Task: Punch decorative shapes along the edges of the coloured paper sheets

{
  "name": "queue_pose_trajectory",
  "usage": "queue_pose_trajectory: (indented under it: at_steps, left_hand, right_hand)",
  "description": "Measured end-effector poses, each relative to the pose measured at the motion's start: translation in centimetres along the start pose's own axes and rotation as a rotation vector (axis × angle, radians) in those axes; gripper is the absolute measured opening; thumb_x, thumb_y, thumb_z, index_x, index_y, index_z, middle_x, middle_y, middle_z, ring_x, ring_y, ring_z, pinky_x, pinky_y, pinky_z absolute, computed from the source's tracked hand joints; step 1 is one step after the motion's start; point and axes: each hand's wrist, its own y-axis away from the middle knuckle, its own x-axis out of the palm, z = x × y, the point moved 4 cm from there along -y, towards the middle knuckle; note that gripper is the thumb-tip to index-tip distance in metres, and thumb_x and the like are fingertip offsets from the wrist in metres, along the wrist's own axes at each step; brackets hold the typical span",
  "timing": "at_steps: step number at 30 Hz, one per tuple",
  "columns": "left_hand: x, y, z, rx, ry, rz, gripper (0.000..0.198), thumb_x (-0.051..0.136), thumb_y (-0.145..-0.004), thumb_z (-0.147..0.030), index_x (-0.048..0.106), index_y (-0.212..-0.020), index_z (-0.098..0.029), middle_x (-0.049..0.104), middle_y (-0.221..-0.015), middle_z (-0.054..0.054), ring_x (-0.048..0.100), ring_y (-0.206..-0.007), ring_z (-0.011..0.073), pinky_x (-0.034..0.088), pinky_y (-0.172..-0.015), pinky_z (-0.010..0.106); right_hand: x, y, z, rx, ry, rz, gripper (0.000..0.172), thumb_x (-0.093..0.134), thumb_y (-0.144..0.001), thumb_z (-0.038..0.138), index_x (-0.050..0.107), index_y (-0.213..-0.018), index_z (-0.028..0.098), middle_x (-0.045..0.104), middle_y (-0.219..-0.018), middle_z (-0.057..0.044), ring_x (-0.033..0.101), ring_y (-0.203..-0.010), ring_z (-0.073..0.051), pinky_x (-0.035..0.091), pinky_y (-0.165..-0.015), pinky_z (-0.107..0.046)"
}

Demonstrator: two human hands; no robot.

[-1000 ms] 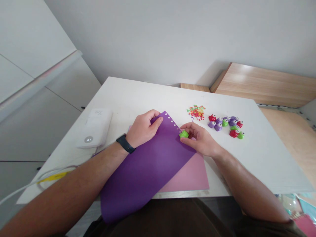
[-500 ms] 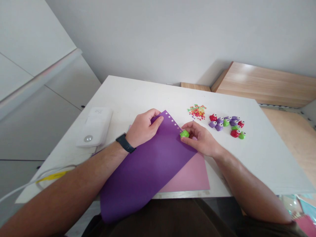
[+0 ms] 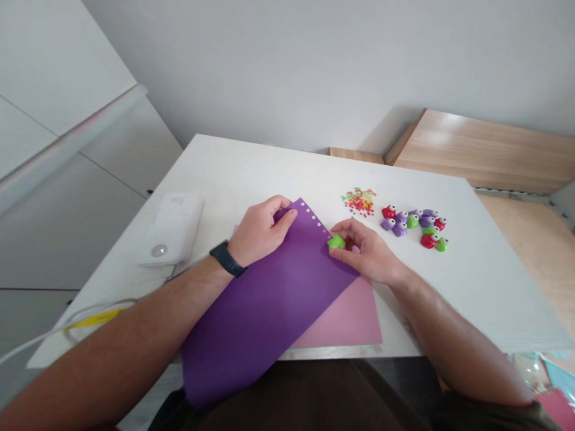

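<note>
A sheet of purple paper (image 3: 269,299) slants across the table, its near end hanging over the front edge. Star-shaped holes (image 3: 313,216) run in a row along its upper right edge. My left hand (image 3: 265,230) pinches the sheet close to its top corner, thumb above. In my right hand (image 3: 366,251) is a green paper punch (image 3: 336,242), gripped between thumb and fingers at the sheet's edge, just past the last star. Pink paper (image 3: 345,317) lies partly covered under the purple sheet.
Several red, purple and green punches (image 3: 413,221) with eyes stand at the right. Beside them lies a pile of small coloured paper cutouts (image 3: 360,202). A white device (image 3: 173,227) is at the left, near a cable (image 3: 45,346) with a yellow tag (image 3: 92,319).
The view has shifted very slightly. Both hands, the purple paper and the green punch keep nearly the same places.
</note>
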Motion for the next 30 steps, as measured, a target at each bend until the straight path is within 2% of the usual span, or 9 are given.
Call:
queue_pose_trajectory:
  at_steps: [11, 30]
  left_hand:
    - [-0.04, -0.09, -0.19, 0.005, 0.017, -0.005, 0.028, 0.058, -0.102, -0.047, 0.069, -0.106, -0.022, 0.076, -0.1, 0.002, 0.067, -0.083, 0.0189, 0.048, -0.08, 0.033]
    - [0.06, -0.1, -0.12, -0.008, 0.02, -0.005, 0.026, 0.058, -0.102, -0.046, 0.069, -0.105, -0.022, 0.075, -0.098, 0.001, 0.067, -0.084, 0.0194, 0.047, -0.079, 0.034]
  right_hand:
    - [-0.07, 0.04, -0.07, -0.001, 0.026, -0.002, 0.037, 0.08, -0.088, 0.034, 0.063, -0.12, 0.023, 0.077, -0.104, -0.004, 0.061, -0.077, -0.016, 0.049, -0.073, -0.034]
    - [0.15, -0.01, -0.14, -0.007, -0.063, -0.002, 0.037, 0.082, -0.087, 0.033, 0.059, -0.114, 0.024, 0.074, -0.101, -0.003, 0.065, -0.082, -0.017, 0.051, -0.074, -0.034]
